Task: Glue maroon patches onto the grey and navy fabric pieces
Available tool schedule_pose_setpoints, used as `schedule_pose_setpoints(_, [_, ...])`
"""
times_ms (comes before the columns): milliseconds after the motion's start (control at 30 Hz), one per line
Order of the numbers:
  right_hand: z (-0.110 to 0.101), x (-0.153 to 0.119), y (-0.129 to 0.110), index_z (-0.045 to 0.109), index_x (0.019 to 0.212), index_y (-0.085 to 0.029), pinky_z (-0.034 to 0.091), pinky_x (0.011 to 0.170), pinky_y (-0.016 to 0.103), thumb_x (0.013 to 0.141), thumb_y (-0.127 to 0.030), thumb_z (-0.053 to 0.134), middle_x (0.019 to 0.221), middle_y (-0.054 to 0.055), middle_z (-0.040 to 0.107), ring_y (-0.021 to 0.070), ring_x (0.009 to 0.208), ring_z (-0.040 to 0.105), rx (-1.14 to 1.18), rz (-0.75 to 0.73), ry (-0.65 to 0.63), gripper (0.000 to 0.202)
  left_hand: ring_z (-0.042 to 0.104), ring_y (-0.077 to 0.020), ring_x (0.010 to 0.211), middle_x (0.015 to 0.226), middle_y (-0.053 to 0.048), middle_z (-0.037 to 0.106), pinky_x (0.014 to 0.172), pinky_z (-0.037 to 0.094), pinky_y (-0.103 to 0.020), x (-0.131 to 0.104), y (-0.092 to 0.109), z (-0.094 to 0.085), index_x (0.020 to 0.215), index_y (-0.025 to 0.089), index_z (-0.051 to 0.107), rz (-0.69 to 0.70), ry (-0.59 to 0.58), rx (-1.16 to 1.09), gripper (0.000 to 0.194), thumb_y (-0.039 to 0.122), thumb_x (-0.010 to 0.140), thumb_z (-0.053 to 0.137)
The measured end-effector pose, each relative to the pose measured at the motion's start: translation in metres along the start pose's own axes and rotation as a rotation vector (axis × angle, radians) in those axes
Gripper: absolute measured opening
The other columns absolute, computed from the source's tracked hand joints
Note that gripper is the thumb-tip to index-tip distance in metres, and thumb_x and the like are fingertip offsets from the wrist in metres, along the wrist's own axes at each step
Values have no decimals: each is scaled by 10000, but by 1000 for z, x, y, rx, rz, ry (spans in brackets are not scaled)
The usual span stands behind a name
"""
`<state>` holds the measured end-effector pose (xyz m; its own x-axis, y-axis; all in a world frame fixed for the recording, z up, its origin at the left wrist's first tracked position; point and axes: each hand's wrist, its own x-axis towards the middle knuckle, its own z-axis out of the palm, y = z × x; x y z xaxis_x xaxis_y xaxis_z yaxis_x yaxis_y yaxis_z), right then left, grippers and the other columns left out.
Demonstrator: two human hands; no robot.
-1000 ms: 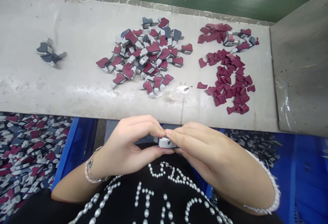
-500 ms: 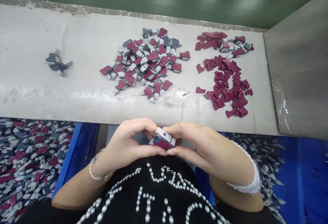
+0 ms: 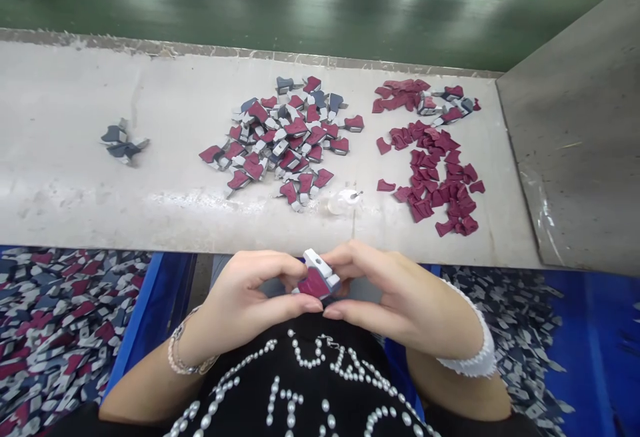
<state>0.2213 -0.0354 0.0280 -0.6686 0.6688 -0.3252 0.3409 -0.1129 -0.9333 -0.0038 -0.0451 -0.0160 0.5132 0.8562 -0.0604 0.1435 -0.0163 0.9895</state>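
- Now, in the head view, both hands meet at lower centre of the frame, backs outward, forearms angling in from the two lower corners.
- The left hand (image 3: 257, 294) pinches the left side of a small grey-and-maroon part (image 3: 316, 282), thumb along its lower edge, fingers curled behind.
- The right hand (image 3: 385, 287) is curved around the part's right side, fingers behind it; its thumb tip lies just below, near the left thumb's, and whether that thumb touches the part I cannot tell.
- The part sits tilted between the hands, maroon face turned up to the camera; its pale holed strip slants, long axis running from upper left to lower right.
- The near edge of the table (image 3: 75, 210) crosses the frame just above the hands.
- Bare tabletop stretches across the left of the frame and between that edge and the pile of parts (image 3: 285, 140) at upper centre.
- Right of centre, a small bottle (image 3: 343, 202) and loose maroon pieces (image 3: 435, 170) take up room; a metal panel (image 3: 575, 130) bounds the right side.
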Motion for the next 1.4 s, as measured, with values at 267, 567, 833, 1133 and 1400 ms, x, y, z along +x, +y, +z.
schedule_pose_setpoints(267, [-22, -3, 16, 650, 875, -197, 500, 725, 288, 975, -236, 537, 823, 23, 721, 177, 776, 674, -121, 104, 261, 156, 703, -179, 669, 755, -31, 726, 609, 583, -261, 28, -23, -30, 950, 179, 671, -85, 448, 256, 223, 386, 870, 694])
schedule_pose_setpoints(567, [-49, 42, 72, 559, 822, -200, 401, 608, 250, 683, -320, 793, 710, -39, 544, 153, 648, 503, -133, 182, 503, 298, 652, -263, 1067, 1205, -101, 671, 969, 520, -388, 113, -41, -124, 1177, 189, 664, -81, 623, 762, 365, 415, 903, 586])
schedule_pose_setpoints(833, [-50, 58, 91, 697, 1077, -203, 440, 989, 410, 733, -404, 758, 1152, 114, 678, 326, 1109, 588, -106, 53, 368, 403, 340, -531, 1350, 1438, -313, 398, 1026, 327, -727, 53, -100, -207, 1289, 37, 587, -426, 920, 915, 548, 377, 863, 530])
schedule_pose_setpoints(1133, [-63, 25, 83, 355, 1389, -299, 475, 857, 378, 917, -596, 541, 918, 22, 654, 231, 862, 616, 218, 81, 361, 589, 580, -307, 1187, 1248, -143, 633, 1057, 451, -431, 17, -125, -205, 1225, 173, 635, -378, 775, 873, 459, 415, 884, 444])
schedule_pose_setpoints(1400, [-86, -3, 64, 663, 1092, -268, 411, 690, 288, 678, -505, 842, 953, 32, 633, 193, 784, 558, 353, 70, 485, 509, 716, -247, 835, 1117, -54, 721, 782, 555, -350, 24, -91, -221, 1042, 251, 694, -470, 751, 741, 372, 540, 878, 526])
